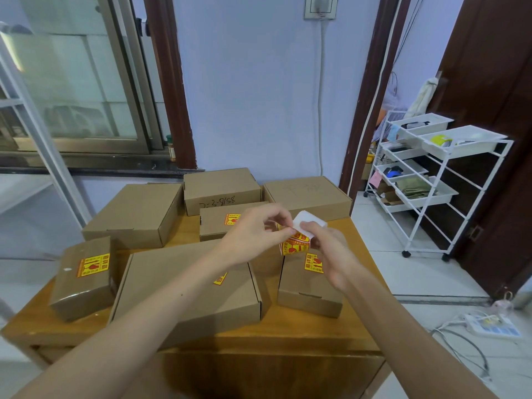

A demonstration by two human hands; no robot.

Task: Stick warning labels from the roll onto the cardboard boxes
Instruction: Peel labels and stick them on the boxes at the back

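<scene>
**Both hands on the label roll, mid-peel above the boxes**

We see a wooden table [288, 335] carrying seven cardboard boxes. Largest first: the wide flat box [138, 211] at back left, unlabelled. Then the big front box [184, 286] in the middle, its yellow label [220, 279] mostly hidden under the left forearm. Back row: a box with handwriting on its front wall [221, 188] and a plain box [308, 195] at back right, neither showing a label. Between back row and front box sits a mid box [218, 223] with a sticker [232, 219] partly covered by the left hand. Front right box [308, 289] has a label [313, 263] on top, half under the right hand. Front left, a small tape-wrapped box [83, 277] tilts on the table edge with a full label [92, 265] visible.

Label roll [295, 244]: held in the air over the gap between the mid box and the front right box, touching neither.

Right hand [331, 249]: fingers curled around the roll from the right, thumb pressing the white backing strip [309, 221] that sticks up behind.

Left hand [256, 231]: mostly closed, thumb and forefinger pressed together, pinching the edge of a label at the top of the roll. Other fingers loosely bent.

White wire trolley [431, 180] stands on the floor to the right, well apart from the table.
</scene>
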